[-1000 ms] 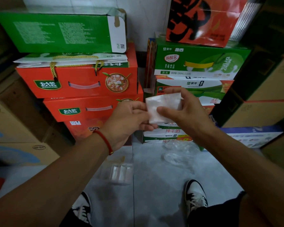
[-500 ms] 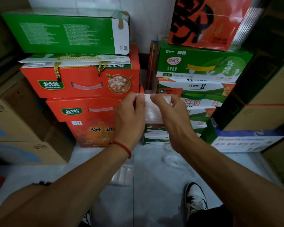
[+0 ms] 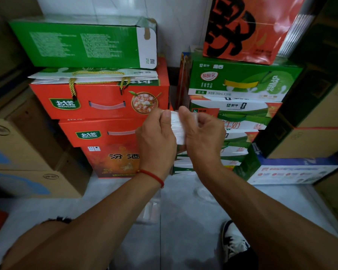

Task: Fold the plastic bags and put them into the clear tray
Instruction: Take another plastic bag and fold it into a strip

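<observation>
Pinching folded plastic bag (image 3: 177,128) between left hand (image 3: 156,141) and right hand (image 3: 204,139) fingers (image 3: 183,114)

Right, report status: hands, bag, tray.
Left hand and right hand both pinch the folded bag, held up. Clear tray on the floor, partly behind left arm. Loose bag beside it.

**Tiled floor, crowded with cartons**

The pale grey tiled floor (image 3: 183,240) carries stacked red gift boxes (image 3: 98,133), green milk cartons (image 3: 242,117) and brown cardboard boxes (image 3: 33,158). A clear tray (image 3: 150,213) and a loose plastic bag (image 3: 203,192) lie between them; a sneaker (image 3: 232,242) stands nearer.
</observation>
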`<state>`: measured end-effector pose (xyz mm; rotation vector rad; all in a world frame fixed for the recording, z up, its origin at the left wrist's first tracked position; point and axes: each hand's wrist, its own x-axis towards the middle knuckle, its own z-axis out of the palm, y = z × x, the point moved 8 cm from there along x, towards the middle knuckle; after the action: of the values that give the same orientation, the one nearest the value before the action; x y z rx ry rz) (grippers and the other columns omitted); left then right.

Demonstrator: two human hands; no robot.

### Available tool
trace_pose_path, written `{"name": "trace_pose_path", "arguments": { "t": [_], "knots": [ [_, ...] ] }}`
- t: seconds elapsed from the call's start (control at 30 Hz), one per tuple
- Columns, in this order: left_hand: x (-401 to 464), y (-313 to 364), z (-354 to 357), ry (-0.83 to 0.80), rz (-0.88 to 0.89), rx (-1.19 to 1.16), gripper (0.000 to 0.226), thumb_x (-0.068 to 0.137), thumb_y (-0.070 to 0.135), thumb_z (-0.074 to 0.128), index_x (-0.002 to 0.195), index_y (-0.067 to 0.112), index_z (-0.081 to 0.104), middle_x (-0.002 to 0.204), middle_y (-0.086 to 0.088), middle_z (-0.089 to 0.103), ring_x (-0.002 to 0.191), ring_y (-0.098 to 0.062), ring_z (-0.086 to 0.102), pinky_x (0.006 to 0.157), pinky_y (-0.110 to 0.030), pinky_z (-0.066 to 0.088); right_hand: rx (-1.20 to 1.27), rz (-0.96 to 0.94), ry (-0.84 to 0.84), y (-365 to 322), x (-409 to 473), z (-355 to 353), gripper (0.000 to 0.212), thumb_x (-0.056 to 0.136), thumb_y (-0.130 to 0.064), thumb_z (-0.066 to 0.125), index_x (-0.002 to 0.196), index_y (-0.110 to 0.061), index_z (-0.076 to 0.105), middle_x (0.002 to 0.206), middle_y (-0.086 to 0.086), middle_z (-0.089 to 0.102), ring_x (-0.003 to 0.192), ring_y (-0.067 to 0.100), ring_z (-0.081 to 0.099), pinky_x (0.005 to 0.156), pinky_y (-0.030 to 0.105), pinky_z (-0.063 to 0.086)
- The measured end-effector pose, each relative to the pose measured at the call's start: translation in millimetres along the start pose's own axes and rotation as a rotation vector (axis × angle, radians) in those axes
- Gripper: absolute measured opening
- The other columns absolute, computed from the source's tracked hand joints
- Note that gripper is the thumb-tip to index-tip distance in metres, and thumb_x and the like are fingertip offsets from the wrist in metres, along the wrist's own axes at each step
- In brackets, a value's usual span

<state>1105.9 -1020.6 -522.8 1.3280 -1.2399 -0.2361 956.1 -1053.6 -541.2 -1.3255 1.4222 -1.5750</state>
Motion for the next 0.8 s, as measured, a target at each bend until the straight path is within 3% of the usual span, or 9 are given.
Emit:
{"name": "trace_pose_path", "arguments": {
  "t": [0.07, 0.2, 0.27, 0.33, 0.47, 0.57, 0.63, 0.7, 0.8],
  "knots": [
    [1, 3, -2, 0.002, 0.044, -0.004, 0.033, 0.106, 0.021, 0.049, 0.079, 0.002, 0.055, 0.062, -0.008, 0.052, 0.062, -0.024, 0.048, 0.054, -0.041, 0.037, -0.023, 0.003, -0.008, 4, 4, -1, 0.053, 0.097, -0.042, 0.07, 0.056, -0.009, 0.059, 0.043, -0.003, 0.052, 0.04, 0.007, 0.053, 0.039, 0.029, 0.044],
    [1, 1, -7, 0.004, 0.063, -0.004, 0.035, 0.107, 0.023, 0.046, 0.077, 0.005, 0.05, 0.06, -0.007, 0.046, 0.062, -0.027, 0.044, 0.053, -0.046, 0.034, 0.064, 0.21, -0.02, 22, 7, -2, 0.062, 0.098, -0.053, 0.063, 0.062, -0.003, 0.059, 0.052, 0.012, 0.058, 0.048, 0.024, 0.058, 0.051, 0.04, 0.051],
    [2, 2, -8, -0.004, 0.067, -0.005, 0.036, 0.107, 0.026, 0.045, 0.077, 0.006, 0.049, 0.06, -0.005, 0.046, 0.061, -0.025, 0.043, 0.053, -0.046, 0.035, 0.306, 0.386, -0.222, 25, 3, 15, 0.059, 0.092, -0.061, 0.064, 0.083, -0.004, 0.073, 0.08, 0.01, 0.076, 0.074, 0.024, 0.075, 0.073, 0.041, 0.062],
    [2, 0, -7, -0.02, 0.053, -0.017, 0.036, 0.107, 0.026, 0.045, 0.078, 0.005, 0.05, 0.061, -0.003, 0.047, 0.059, -0.021, 0.042, 0.055, -0.046, 0.036, 0.455, 0.428, -0.447, 18, -5, 33, 0.063, 0.088, -0.055, 0.068, 0.112, 0.002, 0.074, 0.107, 0.019, 0.078, 0.1, 0.032, 0.076, 0.09, 0.043, 0.061],
    [-1, -15, 1, -0.109, -0.072, -0.061, 0.037, 0.109, 0.032, 0.043, 0.085, 0.007, 0.057, 0.065, -0.007, 0.057, 0.057, -0.024, 0.056, 0.051, -0.045, 0.044, 0.34, 0.256, -0.355, 8, -5, 27, 0.025, 0.091, -0.016, 0.078, 0.107, 0.003, 0.075, 0.096, 0.015, 0.08, 0.09, 0.029, 0.078, 0.077, 0.035, 0.063],
    [-8, -25, 8, -0.213, -0.38, -0.265, 0.046, 0.109, 0.044, 0.036, 0.093, 0.014, 0.067, 0.07, -0.018, 0.069, 0.053, -0.033, 0.065, 0.046, -0.04, 0.051, 0.155, 0.042, -0.293, -2, 3, 15, 0.012, 0.091, -0.015, 0.078, 0.098, -0.005, 0.078, 0.086, 0.006, 0.08, 0.08, 0.017, 0.078, 0.067, 0.027, 0.061],
    [-12, -30, 10, -0.214, -0.527, -0.379, 0.052, 0.108, 0.049, 0.033, 0.099, 0.018, 0.073, 0.084, -0.013, 0.077, 0.074, -0.026, 0.075, 0.063, -0.041, 0.06, 0.088, -0.026, -0.273, -6, 2, 14, 0.009, 0.091, -0.017, 0.08, 0.094, -0.009, 0.078, 0.085, 0.002, 0.08, 0.079, 0.014, 0.077, 0.068, 0.028, 0.062],
    [-8, -28, 7, -0.174, -0.438, -0.378, 0.051, 0.109, 0.045, 0.035, 0.097, 0.012, 0.073, 0.087, -0.005, 0.076, 0.083, -0.015, 0.074, 0.071, -0.034, 0.059, 0.061, -0.045, -0.295, -8, -3, 19, 0.009, 0.091, -0.019, 0.08, 0.094, -0.011, 0.078, 0.085, 0.001, 0.08, 0.081, 0.014, 0.077, 0.073, 0.035, 0.065],
    [-2, -24, -1, -0.054, -0.199, -0.134, 0.043, 0.109, 0.034, 0.041, 0.076, 0.013, 0.058, 0.064, 0.006, 0.055, 0.06, -0.006, 0.051, 0.058, -0.033, 0.038, 0.091, -0.009, -0.261, -8, -11, 22, 0.013, 0.093, -0.026, 0.077, 0.088, -0.015, 0.078, 0.082, 0.001, 0.079, 0.079, 0.014, 0.077, 0.073, 0.038, 0.065]
  ]
}}
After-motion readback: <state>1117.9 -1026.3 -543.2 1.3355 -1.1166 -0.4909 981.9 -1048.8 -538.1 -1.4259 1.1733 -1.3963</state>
